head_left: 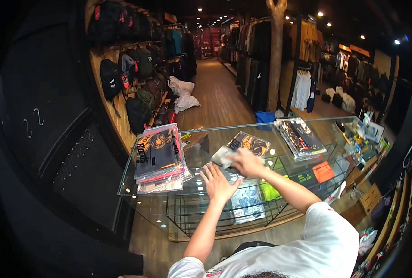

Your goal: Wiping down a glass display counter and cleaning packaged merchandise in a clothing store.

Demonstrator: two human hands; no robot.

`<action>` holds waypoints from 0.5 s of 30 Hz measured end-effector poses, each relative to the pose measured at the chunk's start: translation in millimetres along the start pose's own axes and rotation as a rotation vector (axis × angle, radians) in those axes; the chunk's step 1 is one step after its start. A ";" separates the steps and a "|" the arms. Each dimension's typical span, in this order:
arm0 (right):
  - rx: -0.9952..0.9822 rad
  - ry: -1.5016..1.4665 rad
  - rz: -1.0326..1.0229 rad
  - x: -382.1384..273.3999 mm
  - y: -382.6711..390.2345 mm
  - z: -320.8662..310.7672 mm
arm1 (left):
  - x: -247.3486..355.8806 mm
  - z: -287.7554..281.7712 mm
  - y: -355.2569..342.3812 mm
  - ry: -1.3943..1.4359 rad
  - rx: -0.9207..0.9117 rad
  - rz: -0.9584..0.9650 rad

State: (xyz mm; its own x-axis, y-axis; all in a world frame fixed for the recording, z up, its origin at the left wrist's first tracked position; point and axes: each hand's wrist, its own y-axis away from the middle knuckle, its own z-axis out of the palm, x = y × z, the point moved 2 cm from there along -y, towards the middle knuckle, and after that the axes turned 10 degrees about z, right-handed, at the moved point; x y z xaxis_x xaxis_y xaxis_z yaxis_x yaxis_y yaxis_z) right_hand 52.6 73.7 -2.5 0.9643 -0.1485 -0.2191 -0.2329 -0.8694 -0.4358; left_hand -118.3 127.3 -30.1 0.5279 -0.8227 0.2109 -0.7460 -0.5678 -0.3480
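A packaged dark item with an orange print (248,142) lies on the glass counter (205,185). My right hand (246,162) presses a pale, crumpled cloth-like piece (222,154), blurred, over its near-left part, fingers closed on that piece. My left hand (217,183) rests open on the glass just below, fingers spread and pointing forward. To its left is a pile of dark, red and cream garments in clear bags (156,157). Another bagged pile (298,136) sits toward the counter's right end.
Under the glass are folded items and an orange pouch (323,172). Clutter (368,129) fills the right end. Backpack shelves (111,78), white sacks (185,103), clothes racks (254,83) and a tree-trunk post (275,60) stand beyond; a black panel (44,153) is at left.
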 end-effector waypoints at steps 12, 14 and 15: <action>-0.004 -0.270 0.030 -35.0 16.8 -7.0 | 2.3 17.4 -1.7 0.192 -0.013 0.173; -0.022 -0.180 -0.018 -54.4 31.3 -14.1 | 4.8 13.4 -2.0 0.225 -0.025 0.230; -0.015 -0.170 0.031 -48.9 29.1 -14.2 | 5.7 12.5 -1.0 0.186 0.037 0.214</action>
State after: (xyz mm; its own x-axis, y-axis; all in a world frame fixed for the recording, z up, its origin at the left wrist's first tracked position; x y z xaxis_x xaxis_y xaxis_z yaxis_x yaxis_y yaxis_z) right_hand 0.5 48.9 7.9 0.9211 -0.0948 -0.3776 -0.2593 -0.8728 -0.4135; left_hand -109.4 123.5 -40.0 0.2744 -0.9163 0.2917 -0.8149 -0.3826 -0.4353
